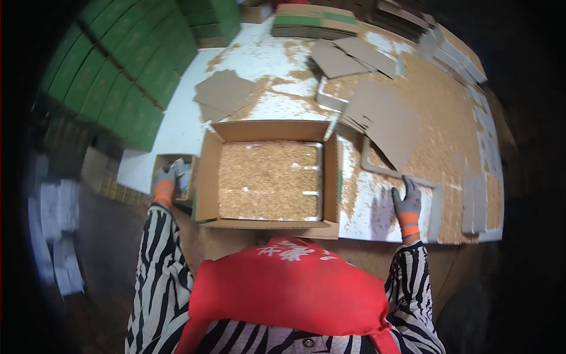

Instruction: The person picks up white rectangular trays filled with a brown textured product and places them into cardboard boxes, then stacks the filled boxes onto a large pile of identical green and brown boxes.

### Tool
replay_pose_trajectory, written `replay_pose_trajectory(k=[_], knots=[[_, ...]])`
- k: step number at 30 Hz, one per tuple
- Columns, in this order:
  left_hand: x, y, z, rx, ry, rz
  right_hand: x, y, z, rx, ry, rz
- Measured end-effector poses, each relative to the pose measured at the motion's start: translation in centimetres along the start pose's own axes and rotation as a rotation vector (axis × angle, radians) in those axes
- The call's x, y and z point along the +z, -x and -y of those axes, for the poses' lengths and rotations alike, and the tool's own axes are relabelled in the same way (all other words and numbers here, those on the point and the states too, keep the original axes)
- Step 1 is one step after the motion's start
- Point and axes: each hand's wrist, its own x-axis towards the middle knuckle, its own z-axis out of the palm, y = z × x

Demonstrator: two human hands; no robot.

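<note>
An open cardboard box [330, 177] stands before me, holding a white foam tray [319, 199] filled with tan granular material [265, 181]. My left hand [163, 181], in a grey and orange glove, reaches into a small cardboard box [191, 190] left of it, beside crumpled packets [183, 172]; whether the fingers grip one cannot be told. On the right, my right hand [407, 203], gloved alike, is over the white tabletop [362, 223] near a foam tray's edge [435, 212], fingers apart and nothing held. Cardboard sheets [389, 119] lie above it on a filled tray [365, 161].
Green cartons [128, 66] are stacked at the left. Loose cardboard sheets [223, 95] and flattened cartons [314, 22] lie at the back of the table. Tan material [442, 110] covers much of the right side, with foam pieces [473, 203] at the right edge.
</note>
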Motion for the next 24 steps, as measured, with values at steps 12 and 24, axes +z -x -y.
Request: replay_pose_trajectory(k=[12,24], knots=[[-8.0,4.7,-0.4,0.076,0.709,-0.029,7.1,-12.6,-2.4,-0.281,0.186,0.177],[-4.7,18.9,-26.5,0.986,-0.583,0.430,-12.9,-8.9,15.3,-0.038,-1.374,-0.206]])
